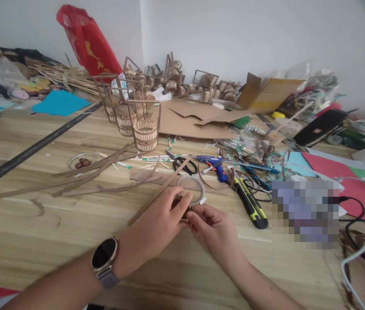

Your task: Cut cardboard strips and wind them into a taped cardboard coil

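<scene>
The left hand (pixel 158 224) and the right hand (pixel 216 230) are pinching their fingers together on a small brown piece (pixel 184 210), just beside the tape ring (pixel 201 189) on the table (pixel 56 241). Little baskets (pixel 145 134) are standing finished behind. I think this piece is only just getting started.

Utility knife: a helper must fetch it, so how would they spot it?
On the wooden table, look just right of the right hand. The utility knife lies slanted there, the only yellow-and-black tool, below the blue glue gun.

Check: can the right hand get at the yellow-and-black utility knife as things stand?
Probably yes: the utility knife lies just beyond the right hand with bare table between, though its fingers pinch a small piece.
</scene>
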{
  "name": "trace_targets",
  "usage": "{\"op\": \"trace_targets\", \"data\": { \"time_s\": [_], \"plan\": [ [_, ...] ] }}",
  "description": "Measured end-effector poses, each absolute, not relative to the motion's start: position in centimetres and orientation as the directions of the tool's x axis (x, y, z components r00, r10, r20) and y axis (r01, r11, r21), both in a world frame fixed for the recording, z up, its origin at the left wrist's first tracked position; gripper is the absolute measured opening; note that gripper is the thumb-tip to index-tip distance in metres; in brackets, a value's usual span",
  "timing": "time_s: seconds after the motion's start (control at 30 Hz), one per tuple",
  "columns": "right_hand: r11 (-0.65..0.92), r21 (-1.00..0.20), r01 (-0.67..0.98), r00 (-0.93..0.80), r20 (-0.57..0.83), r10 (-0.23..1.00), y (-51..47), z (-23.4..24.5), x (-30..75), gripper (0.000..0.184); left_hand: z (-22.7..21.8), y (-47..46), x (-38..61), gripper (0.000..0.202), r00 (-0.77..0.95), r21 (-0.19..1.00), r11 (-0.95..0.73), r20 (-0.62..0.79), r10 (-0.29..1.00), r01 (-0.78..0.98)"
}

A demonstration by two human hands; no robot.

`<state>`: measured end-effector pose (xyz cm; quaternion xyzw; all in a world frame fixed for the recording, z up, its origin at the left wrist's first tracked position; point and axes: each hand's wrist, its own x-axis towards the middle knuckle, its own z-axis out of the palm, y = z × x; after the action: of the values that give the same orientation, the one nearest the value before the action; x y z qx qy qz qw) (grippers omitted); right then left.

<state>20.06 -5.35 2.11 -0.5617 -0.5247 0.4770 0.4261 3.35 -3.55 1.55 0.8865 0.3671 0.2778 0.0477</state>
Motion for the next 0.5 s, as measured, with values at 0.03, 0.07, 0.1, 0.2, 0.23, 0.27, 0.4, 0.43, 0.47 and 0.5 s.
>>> {"op": "trace_targets", "data": {
  "time_s": [0.03, 0.07, 0.1, 0.2, 0.23, 0.27, 0.4, 0.43, 0.47, 0.5],
  "plan": [
    [-0.08, -0.977, 0.198, -0.005, -0.082, 0.997, -5.4, 1.9, 20.0, 0.035, 1.7, -3.5, 3.3, 0.042, 0.574, 0.303, -0.726, 0.457, 0.68, 0.618],
    [-0.071, -0.973, 0.219, -0.001, -0.073, 0.997, -5.4, 1.7, 20.1, 0.036, 1.8, -3.5, 3.3, 0.04, 0.573, 0.323, -0.726, 0.454, 0.682, 0.607],
    [-0.059, -0.968, 0.244, 0.006, -0.059, 0.998, -5.4, 1.6, 20.1, 0.037, 1.9, -3.5, 3.3, 0.039, 0.575, 0.347, -0.726, 0.447, 0.685, 0.594],
    [0.01, -0.946, 0.323, 0.004, 0.012, 1.0, -5.3, 1.5, 20.5, 0.042, 2.0, -3.3, 3.0, 0.04, 0.597, 0.434, -0.718, 0.401, 0.695, 0.544],
    [0.043, -0.938, 0.344, -0.014, 0.041, 0.999, -5.2, 1.6, 20.7, 0.045, 2.0, -3.2, 2.9, 0.042, 0.604, 0.464, -0.713, 0.387, 0.697, 0.525],
    [0.08, -0.929, 0.361, -0.039, 0.071, 0.997, -5.2, 1.7, 20.8, 0.047, 2.0, -3.2, 2.8, 0.044, 0.609, 0.493, -0.705, 0.373, 0.7, 0.509],
    [0.219, -0.886, 0.408, -0.142, 0.176, 0.974, -5.0, 2.1, 21.1, 0.054, 2.3, -3.2, 2.7, 0.054, 0.586, 0.61, -0.63, 0.312, 0.748, 0.48],
    [0.251, -0.872, 0.419, -0.152, 0.205, 0.967, -5.1, 2.1, 21.1, 0.055, 2.4, -3.2, 2.6, 0.053, 0.576, 0.641, -0.603, 0.291, 0.764, 0.475],
    [0.282, -0.857, 0.432, -0.157, 0.236, 0.959, -5.1, 2.1, 21.1, 0.056, 2.5, -3.2, 2.6, 0.051, 0.575, 0.673, -0.58, 0.272, 0.771, 0.459],
    [0.309, -0.84, 0.445, -0.16, 0.265, 0.951, -5.1, 2.1, 21.1, 0.056, 2.6, -3.2, 2.6, 0.047, 0.579, 0.702, -0.562, 0.259, 0.773, 0.437]
  ]
}}
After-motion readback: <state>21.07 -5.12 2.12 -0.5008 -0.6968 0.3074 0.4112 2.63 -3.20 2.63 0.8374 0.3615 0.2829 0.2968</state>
